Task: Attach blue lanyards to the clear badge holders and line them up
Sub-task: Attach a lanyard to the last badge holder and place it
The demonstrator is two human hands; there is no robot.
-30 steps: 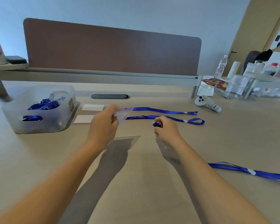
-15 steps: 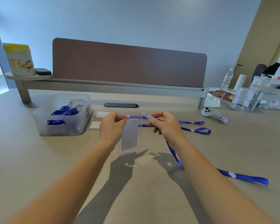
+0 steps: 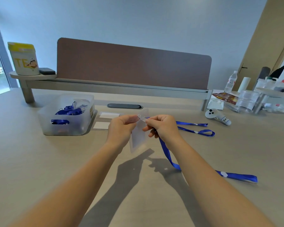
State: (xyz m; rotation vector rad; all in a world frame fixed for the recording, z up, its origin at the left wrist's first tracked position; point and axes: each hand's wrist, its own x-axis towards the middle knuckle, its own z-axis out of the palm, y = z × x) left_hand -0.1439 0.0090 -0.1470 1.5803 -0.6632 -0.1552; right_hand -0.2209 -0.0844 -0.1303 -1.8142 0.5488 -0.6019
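Observation:
A clear badge holder [image 3: 138, 139] hangs upright above the table, pinched at its top edge by my left hand [image 3: 121, 128]. My right hand [image 3: 162, 126] grips the clip end of a blue lanyard [image 3: 169, 156] right at the holder's top strap. The lanyard trails down to the table and away to the right. Two finished badge holders [image 3: 105, 120] lie flat beside the bin, their blue lanyards [image 3: 195, 128] stretched to the right behind my hands.
A translucent bin [image 3: 67, 115] with more blue lanyards stands at the left. A white controller [image 3: 218, 116] lies at the right. Bottles and plastic containers [image 3: 249, 100] crowd the far right. A brown desk divider [image 3: 133, 66] runs along the back.
Both hands have risen and come together. The badge holder now hangs vertically and the lanyard's clip end has been lifted off the table up to the holder's top.

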